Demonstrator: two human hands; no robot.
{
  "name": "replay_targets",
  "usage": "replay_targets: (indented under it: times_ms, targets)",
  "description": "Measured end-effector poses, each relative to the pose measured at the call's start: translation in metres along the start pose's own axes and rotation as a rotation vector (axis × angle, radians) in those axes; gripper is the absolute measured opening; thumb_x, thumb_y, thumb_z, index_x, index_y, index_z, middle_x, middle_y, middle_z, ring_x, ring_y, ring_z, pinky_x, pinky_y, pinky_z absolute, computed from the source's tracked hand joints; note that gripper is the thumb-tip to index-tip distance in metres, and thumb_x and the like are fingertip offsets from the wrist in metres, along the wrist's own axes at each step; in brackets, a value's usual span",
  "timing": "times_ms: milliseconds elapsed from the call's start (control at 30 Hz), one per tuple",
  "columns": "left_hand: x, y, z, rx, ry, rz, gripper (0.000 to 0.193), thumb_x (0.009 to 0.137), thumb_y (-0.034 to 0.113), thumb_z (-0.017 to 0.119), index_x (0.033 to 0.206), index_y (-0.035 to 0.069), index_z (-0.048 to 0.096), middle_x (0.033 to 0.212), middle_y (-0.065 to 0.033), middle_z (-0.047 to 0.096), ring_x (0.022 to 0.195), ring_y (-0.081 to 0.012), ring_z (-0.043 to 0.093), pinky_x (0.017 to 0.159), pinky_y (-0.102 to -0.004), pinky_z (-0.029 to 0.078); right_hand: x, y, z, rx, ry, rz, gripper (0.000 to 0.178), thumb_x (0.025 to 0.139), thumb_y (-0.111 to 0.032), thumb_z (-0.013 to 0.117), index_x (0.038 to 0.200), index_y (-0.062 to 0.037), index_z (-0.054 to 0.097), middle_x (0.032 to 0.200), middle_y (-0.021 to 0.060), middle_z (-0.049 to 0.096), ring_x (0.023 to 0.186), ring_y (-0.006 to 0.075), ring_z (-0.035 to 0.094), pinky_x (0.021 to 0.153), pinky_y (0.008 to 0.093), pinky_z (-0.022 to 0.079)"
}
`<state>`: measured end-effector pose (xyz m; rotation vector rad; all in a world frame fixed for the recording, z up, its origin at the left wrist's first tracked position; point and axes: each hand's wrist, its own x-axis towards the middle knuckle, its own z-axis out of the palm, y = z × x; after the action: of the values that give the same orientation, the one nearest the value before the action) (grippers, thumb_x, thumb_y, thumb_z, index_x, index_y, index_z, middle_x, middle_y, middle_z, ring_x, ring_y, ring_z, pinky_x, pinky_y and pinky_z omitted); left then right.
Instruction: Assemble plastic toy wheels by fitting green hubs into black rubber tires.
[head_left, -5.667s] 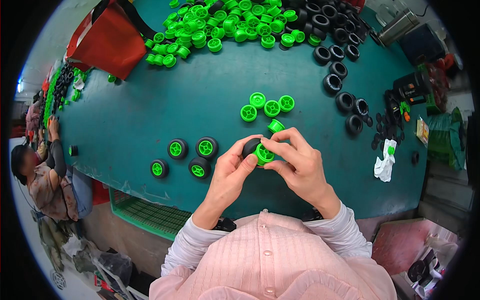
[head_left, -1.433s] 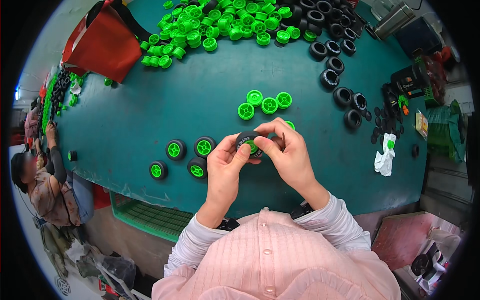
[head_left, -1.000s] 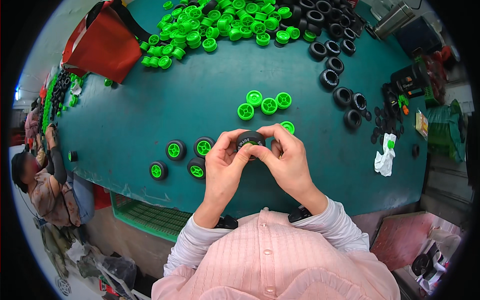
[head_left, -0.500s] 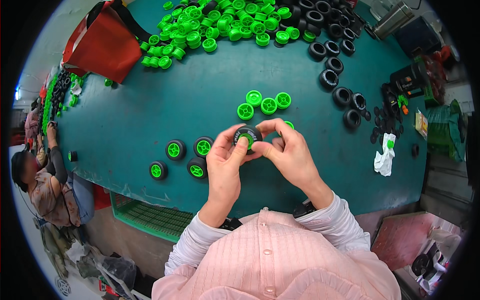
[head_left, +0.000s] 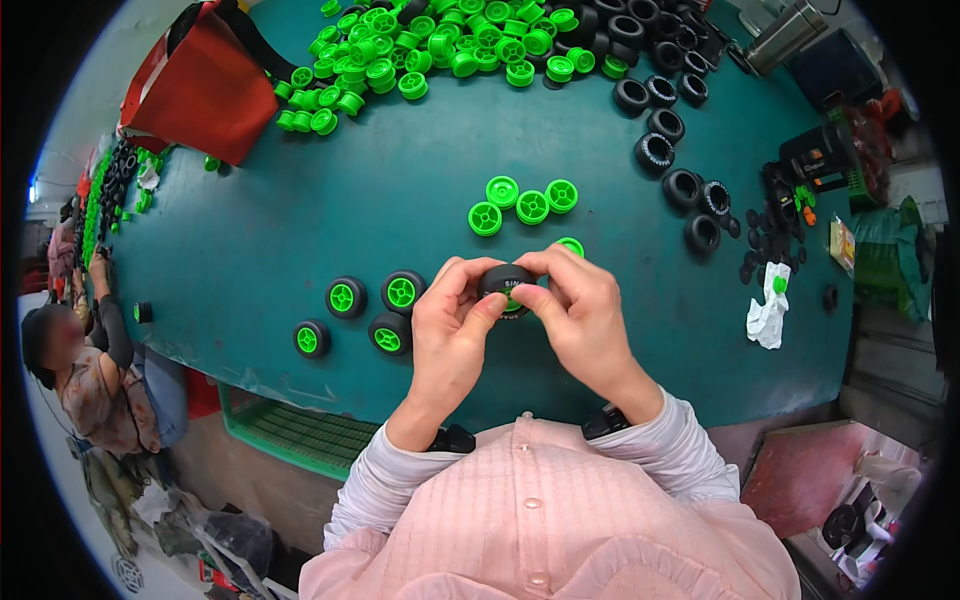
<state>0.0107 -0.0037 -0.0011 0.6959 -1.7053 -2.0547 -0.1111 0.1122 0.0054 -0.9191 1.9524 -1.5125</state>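
Both my hands hold a black rubber toy tyre point(head_left: 507, 277) with a green plastic rim in its middle. Fingers of my left hand point(head_left: 450, 330) wrap round its left side, thumb pressed on the front. My right hand point(head_left: 580, 315) grips the right side, its thumb tip on the rim, which the thumbs mostly cover. Left of my hands lie several black wheels with green rims point(head_left: 342, 297). Beyond the hands sits a small group of loose green rims point(head_left: 532, 207). Another green rim point(head_left: 570, 245) is partly hidden behind my right hand.
A big heap of green rims point(head_left: 440, 45) lies at the table's far side, beside a red bag point(head_left: 200, 100). Loose black tyres point(head_left: 682, 188) trail down the right, near small black discs and a crumpled white tissue point(head_left: 768, 310). Another person point(head_left: 85, 375) sits at far left.
My right hand has closed in on the tyre, bringing its thumb onto the rim beside the left thumb. The tyre has tilted, showing more of its tread.
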Motion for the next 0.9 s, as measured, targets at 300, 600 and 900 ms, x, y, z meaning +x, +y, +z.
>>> replay_targets:
  times_ms: [300, 600, 900]
  targets:
    - [0.000, -0.011, 0.009, -0.299, 0.137, -0.160, 0.025, 0.097, 0.000, 0.064, 0.122, -0.005, 0.061, 0.117, -0.0078, 0.066, 0.104, -0.0125, 0.063, 0.092, -0.0279, 0.054, 0.006, 0.010, 0.000, 0.304, -0.008, 0.337, 0.016, 0.090, -0.006, 0.074, 0.103, 0.0010, 0.069, 0.088, 0.0031, 0.070, 0.055, 0.0039, 0.045, 0.052, 0.0262, 0.039]
    - [-0.004, 0.001, -0.001, -0.069, 0.012, 0.043, 0.025, 0.097, 0.004, 0.067, 0.120, -0.004, 0.062, 0.112, -0.0067, 0.067, 0.102, -0.0113, 0.064, 0.090, -0.0267, 0.054, -0.008, 0.001, 0.002, 0.203, 0.017, 0.118, 0.015, 0.089, -0.007, 0.074, 0.102, -0.0005, 0.068, 0.081, 0.0014, 0.067, 0.053, 0.0033, 0.043, 0.051, 0.0254, 0.035]
    - [-0.003, 0.003, 0.013, 0.056, 0.129, 0.019, 0.020, 0.093, 0.002, 0.070, 0.112, -0.004, 0.065, 0.094, -0.0029, 0.061, 0.088, -0.0117, 0.063, 0.079, -0.0260, 0.054, 0.007, -0.005, -0.013, -0.107, -0.121, 0.044, 0.017, 0.090, -0.017, 0.074, 0.098, -0.0029, 0.068, 0.077, 0.0036, 0.065, 0.055, 0.0094, 0.052, 0.053, 0.0279, 0.039]
